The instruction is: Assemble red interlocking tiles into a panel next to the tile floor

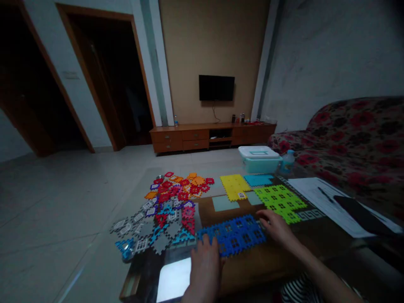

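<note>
A blue panel of joined puzzle tiles [235, 235] lies flat on the glass-topped table [252, 265] in front of me. My left hand [205, 265] rests on its near left edge, fingers pressed on the tiles. My right hand [276, 227] lies on its right end, fingers curled over the edge. Beyond it lie a lime green panel [282, 202], a yellow panel [234, 186] and a small cyan panel [258, 180]. A pile of loose tiles [167, 206] in red, orange, grey, purple and blue covers the table's left part.
A teal lidded box [259, 159] and a small bottle [288, 162] stand at the table's far end. White papers with a pen [325, 195] and a dark flat object [360, 214] lie at right. A floral sofa [353, 134] is on the right; a TV cabinet [211, 136] stands at the far wall.
</note>
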The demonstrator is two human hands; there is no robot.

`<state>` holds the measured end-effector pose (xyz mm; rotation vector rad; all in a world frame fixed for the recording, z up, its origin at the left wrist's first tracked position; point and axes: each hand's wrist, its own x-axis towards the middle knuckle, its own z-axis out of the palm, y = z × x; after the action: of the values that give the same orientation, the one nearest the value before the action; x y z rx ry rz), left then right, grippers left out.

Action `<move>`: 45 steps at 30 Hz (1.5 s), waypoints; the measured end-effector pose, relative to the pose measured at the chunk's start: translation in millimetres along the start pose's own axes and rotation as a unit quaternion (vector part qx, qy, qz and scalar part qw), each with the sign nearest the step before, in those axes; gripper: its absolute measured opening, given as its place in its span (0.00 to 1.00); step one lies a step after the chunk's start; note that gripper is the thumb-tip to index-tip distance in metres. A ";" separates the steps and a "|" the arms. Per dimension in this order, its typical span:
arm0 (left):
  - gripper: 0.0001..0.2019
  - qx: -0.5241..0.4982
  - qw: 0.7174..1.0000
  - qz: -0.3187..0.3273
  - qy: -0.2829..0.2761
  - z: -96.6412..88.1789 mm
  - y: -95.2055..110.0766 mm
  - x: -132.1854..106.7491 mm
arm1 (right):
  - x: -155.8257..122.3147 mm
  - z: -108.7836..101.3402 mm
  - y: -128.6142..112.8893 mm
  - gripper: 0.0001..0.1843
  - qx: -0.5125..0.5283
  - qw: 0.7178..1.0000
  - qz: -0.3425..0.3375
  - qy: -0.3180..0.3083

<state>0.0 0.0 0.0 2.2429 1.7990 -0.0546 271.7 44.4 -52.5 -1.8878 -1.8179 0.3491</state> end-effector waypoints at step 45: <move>0.14 -0.761 0.635 -0.136 -0.016 12.3 -2.5 89.1 | 48.4 -3.8 16.7 0.16 0.219 0.968 0.123 -0.016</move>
<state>19.8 82.7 -29.5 0.6856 1.1469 0.9639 291.8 91.6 -50.5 -1.7900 -1.3791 0.8022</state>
